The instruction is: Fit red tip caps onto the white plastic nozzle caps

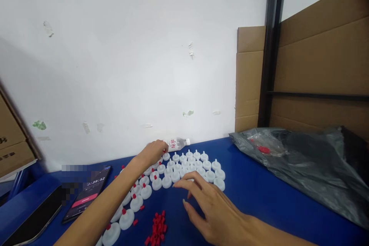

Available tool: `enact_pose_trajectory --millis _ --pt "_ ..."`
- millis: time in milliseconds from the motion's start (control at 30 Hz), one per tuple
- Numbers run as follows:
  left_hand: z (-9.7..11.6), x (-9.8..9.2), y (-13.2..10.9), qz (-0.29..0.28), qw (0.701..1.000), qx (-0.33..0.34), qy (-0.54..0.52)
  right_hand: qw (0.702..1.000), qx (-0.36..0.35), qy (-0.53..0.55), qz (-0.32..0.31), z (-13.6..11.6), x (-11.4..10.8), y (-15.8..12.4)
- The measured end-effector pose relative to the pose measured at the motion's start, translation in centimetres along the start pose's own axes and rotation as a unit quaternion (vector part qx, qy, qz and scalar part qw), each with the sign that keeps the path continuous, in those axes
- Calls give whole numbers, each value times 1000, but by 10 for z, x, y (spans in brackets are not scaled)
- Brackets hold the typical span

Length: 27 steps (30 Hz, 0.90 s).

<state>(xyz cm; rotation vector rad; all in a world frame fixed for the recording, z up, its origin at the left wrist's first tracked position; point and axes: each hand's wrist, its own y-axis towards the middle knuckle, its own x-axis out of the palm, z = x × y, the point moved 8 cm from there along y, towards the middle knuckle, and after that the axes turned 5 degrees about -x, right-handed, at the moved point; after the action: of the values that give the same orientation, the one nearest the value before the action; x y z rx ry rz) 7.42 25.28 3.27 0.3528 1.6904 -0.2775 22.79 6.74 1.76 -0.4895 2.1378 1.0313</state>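
My left hand reaches to the back of the table, its fingers closed at the tip of a white nozzle cap, where a bit of red tip cap shows. My right hand hovers in front of the bare-tipped white nozzle caps, fingers curved and apart, holding nothing I can see. On the left, more nozzle caps wear red tips; my left forearm hides some. Below my right hand's fingers lies a pile of small red tip caps, with a couple of loose ones nearer the left group.
A clear bottle lies against the wall behind the caps. Two phones, one with a lit timer screen, lie at left. A dark plastic bag with a small clear bag of red pieces covers the right side. Cardboard stands behind.
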Motion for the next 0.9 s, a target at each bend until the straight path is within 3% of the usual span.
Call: enact_pose_trajectory --millis 367,533,900 --pt "-2 6 3 -2 999 11 30 1000 -4 0 -14 -2 1 1" --pt "0 -2 -1 17 999 15 49 1000 3 -5 -23 -3 2 0" --pt "31 -14 -8 69 996 38 31 1000 -5 -4 -24 -4 1 3"
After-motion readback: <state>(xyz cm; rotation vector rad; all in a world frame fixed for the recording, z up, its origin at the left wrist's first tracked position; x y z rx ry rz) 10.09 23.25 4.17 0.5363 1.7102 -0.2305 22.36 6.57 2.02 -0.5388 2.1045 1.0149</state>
